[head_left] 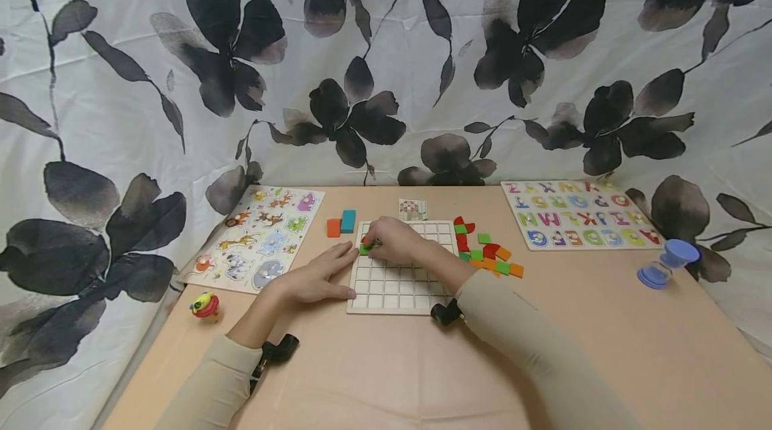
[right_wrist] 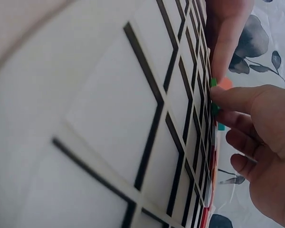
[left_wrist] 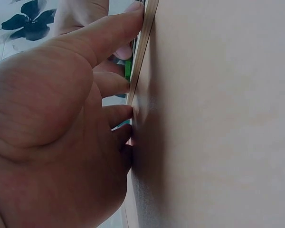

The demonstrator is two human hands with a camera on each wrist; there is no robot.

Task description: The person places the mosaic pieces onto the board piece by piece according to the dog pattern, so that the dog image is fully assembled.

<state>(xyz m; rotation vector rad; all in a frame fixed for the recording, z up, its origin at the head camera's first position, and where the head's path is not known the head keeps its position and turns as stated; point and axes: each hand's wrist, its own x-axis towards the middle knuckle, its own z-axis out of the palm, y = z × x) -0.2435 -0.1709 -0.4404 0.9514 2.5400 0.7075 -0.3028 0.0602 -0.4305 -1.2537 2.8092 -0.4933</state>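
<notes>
Pale tan table [head_left: 386, 370], white cloth backdrop [head_left: 434, 82] behind it, large grey-black printed flowers [head_left: 380, 123]; soft, even light

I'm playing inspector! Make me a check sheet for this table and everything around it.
Surface: light tan table
Job's things: grid board; loose coloured pieces right of it; picture card behind it
Clutter: orange block, blue block, animal board, letter board, small toy, blue-ended thing
Left grip: touches the grid board's left edge
Right grip: pinches a green piece near the grid board's far-left corner
Cables: nothing seen
Surroundings: white cloth with dark flowers
</notes>
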